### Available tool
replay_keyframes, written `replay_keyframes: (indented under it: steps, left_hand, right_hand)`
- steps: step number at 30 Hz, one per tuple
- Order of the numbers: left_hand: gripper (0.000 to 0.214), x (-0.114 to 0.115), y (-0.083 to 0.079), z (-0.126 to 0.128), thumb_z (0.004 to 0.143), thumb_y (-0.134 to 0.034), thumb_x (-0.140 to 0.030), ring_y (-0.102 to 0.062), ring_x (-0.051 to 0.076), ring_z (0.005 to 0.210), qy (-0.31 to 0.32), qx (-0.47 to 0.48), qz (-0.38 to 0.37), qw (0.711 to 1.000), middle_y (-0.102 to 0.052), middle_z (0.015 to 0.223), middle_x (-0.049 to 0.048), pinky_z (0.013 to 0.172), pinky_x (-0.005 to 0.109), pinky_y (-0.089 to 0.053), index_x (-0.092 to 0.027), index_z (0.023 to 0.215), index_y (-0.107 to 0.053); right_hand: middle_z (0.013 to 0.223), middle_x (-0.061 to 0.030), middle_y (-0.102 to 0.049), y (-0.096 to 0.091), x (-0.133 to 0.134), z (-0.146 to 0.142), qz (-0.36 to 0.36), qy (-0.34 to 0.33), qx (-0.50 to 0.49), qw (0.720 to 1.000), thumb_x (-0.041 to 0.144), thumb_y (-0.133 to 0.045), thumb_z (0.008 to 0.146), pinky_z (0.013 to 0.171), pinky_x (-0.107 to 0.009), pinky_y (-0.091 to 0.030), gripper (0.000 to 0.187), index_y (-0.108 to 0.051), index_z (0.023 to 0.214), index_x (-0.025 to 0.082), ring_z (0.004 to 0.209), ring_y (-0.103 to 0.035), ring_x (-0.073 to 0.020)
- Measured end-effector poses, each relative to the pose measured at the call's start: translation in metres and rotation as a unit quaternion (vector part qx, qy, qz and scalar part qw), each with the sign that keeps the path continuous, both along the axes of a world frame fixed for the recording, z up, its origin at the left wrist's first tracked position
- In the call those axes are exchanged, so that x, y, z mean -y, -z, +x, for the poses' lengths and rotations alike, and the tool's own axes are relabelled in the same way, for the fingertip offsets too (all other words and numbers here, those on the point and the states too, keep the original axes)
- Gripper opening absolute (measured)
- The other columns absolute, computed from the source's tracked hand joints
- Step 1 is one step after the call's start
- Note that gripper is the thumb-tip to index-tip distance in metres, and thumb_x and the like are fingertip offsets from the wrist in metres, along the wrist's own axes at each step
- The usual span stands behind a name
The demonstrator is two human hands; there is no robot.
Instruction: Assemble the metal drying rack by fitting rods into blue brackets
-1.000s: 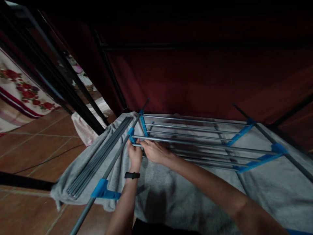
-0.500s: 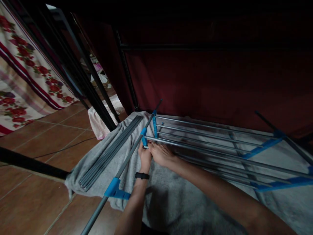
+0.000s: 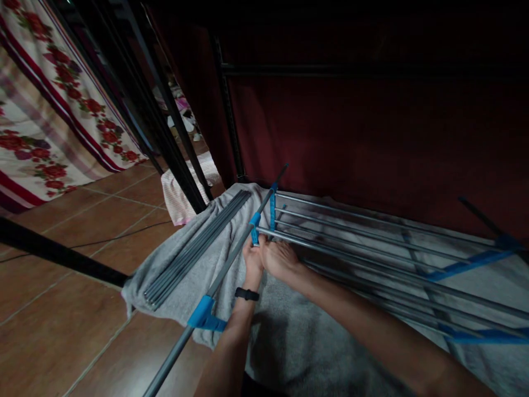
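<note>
Kept left hand point(image 3: 253, 260) and right hand point(image 3: 283, 258) at left middle blue bracket point(image 3: 255, 222), with curled fingers point(image 3: 263, 241); couldn't tell on what; stayed busy there.

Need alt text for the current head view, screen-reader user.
A person's left hand and right hand are close together beside a blue bracket on a frame of grey tubes. A separate bundle of tubes lies to the left, on a grey blanket.

Wears 1 narrow black fabric-like wristband point(image 3: 247, 294) around the bare left forearm point(image 3: 229, 344), near the left hand point(image 3: 253, 258). Has right forearm point(image 3: 359, 320) and right hand point(image 3: 281, 258) bare. Shows dark clothing point(image 3: 259, 387) below.
</note>
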State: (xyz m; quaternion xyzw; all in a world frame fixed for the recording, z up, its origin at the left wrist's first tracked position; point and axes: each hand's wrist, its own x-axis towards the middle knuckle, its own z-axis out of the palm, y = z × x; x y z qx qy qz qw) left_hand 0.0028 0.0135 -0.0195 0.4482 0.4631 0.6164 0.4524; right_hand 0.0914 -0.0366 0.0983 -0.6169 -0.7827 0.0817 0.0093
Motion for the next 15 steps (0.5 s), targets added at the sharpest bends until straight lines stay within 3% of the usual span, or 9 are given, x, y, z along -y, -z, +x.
replay_keyframes:
  steps: [5, 15]
  left_hand:
    - [0.014, 0.001, -0.005, 0.003, 0.071, -0.07, -0.033, -0.051, 0.015, 0.058, -0.008, 0.006, -0.004, 1.0, -0.053, 0.062, -0.0026, 0.059, 0.031, -0.049, -0.025, 0.072, -0.058]
    - [0.011, 0.009, -0.017, 0.004, 0.07, -0.061, -0.025, -0.046, 0.014, 0.058, -0.022, -0.018, 0.004, 1.0, -0.05, 0.059, -0.0032, 0.059, 0.03, -0.043, -0.022, 0.064, -0.052]
  right_hand:
    - [0.1, -0.0162, -0.074, -0.001, 0.002, 0.003, 0.006, -0.01, 0.009, 1.0, 0.023, -0.025, 0.107, 0.08, -0.035, -0.053, 0.039, -0.054, 0.132, 0.013, 0.093, -0.073, -0.0261]
    - [0.101, -0.0141, -0.074, 0.0, -0.001, 0.008, 0.008, -0.014, -0.026, 1.0, 0.032, -0.034, 0.107, 0.08, -0.033, -0.052, 0.04, -0.056, 0.135, 0.016, 0.092, -0.071, -0.0246]
